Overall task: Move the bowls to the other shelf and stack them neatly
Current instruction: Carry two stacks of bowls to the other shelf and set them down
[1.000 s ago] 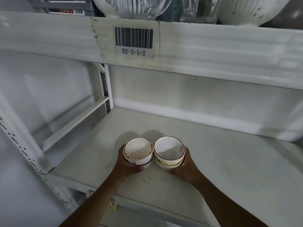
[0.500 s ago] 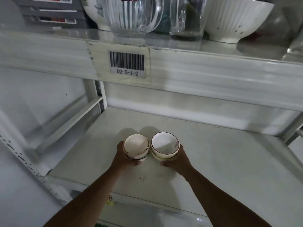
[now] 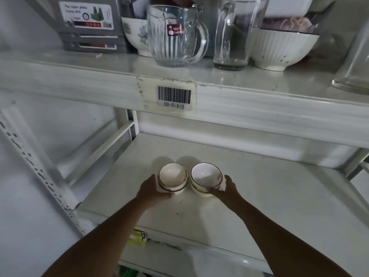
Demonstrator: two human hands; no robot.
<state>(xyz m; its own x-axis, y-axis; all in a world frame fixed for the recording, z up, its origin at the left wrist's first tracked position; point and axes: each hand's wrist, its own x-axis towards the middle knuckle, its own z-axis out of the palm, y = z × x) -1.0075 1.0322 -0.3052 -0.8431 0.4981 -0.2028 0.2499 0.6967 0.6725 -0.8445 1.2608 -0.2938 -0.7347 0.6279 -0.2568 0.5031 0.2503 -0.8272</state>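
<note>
1. Since a second ago both bowl stacks sit slightly further back on the lower shelf (image 3: 279,206); the camera has tilted up, showing more of the upper shelf (image 3: 239,80).
2. Left hand (image 3: 152,189) grip curls round the left bowl stack (image 3: 173,179), thumb at its front.
3. Right hand (image 3: 227,191) grip curls round the right bowl stack (image 3: 206,178); the stacks stand just beside each other.
4. Barcode label (image 3: 174,96) on the upper shelf edge.
5. Glass mug (image 3: 171,35), tall glass (image 3: 233,33), ribbed white bowl (image 3: 279,48) on top.
</note>
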